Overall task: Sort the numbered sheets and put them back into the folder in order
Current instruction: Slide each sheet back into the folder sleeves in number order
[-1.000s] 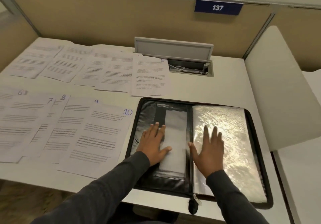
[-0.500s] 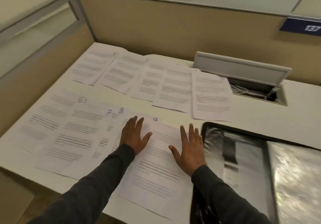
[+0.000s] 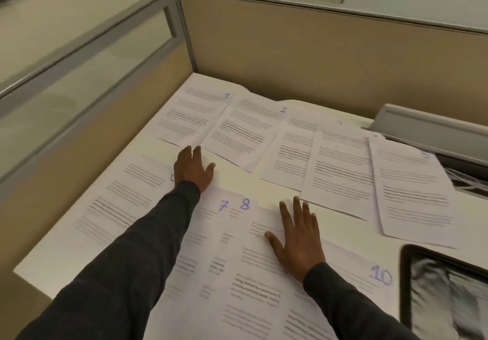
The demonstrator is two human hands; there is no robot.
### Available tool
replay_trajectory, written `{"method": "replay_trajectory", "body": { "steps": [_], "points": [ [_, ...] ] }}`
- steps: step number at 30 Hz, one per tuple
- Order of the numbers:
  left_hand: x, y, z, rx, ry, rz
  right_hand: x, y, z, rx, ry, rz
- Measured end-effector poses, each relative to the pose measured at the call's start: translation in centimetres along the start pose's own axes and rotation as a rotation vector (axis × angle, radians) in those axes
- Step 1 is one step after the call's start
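**Fingers (image 3: 196, 155) flat and released, nothing grasped**

At 11 o'clock the left hand (image 3: 194, 170) rests on the bare counter (image 3: 237, 181), fingertips at the near edge of sheet 1 (image 3: 184, 118). Nearer, at 6 o'clock, the right hand (image 3: 298, 242) lies spread on the page between sheet 8 (image 3: 244, 205) and sheet 10 (image 3: 369, 268) (its number is covered). Down at 4 o'clock the folder (image 3: 443, 295) lies open, apart from both hands.

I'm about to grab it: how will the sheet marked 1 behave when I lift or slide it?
Sheet 1 is one thin page, so it will likely flop when lifted by an edge. Flat on the smooth desk, it should slide easily, perhaps dragging sheet 2, which it overlaps.
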State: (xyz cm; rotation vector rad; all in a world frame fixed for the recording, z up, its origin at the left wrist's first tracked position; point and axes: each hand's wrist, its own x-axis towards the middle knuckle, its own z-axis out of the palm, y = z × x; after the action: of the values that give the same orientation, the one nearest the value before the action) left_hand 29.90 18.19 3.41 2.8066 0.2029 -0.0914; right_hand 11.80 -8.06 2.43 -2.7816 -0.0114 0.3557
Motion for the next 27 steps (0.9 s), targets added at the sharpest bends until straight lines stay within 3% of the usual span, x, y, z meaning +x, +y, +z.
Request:
{"method": "replay_trajectory", "body": {
  "steps": [7,16,20,27],
  "points": [
    [6.5,-3.2,0.2,0.098,-0.051,-0.014,1.9,-0.4,1.6,-0.001,-0.029,0.072],
    [9.1,-3.3,-0.3,0.264,0.112,0.096,1.9,-0.4,1.7,-0.044,-0.004,0.084],
    [9.5,-3.0,-1.0,0.141,0.203,0.066,1.9,-0.6,1.3,-0.019,-0.020,0.092],
    [6.0,1.5,-4.7,-0.214,0.536,0.106,1.4,-1.1,-1.3,0.202,0.029,0.098]
  ]
}}
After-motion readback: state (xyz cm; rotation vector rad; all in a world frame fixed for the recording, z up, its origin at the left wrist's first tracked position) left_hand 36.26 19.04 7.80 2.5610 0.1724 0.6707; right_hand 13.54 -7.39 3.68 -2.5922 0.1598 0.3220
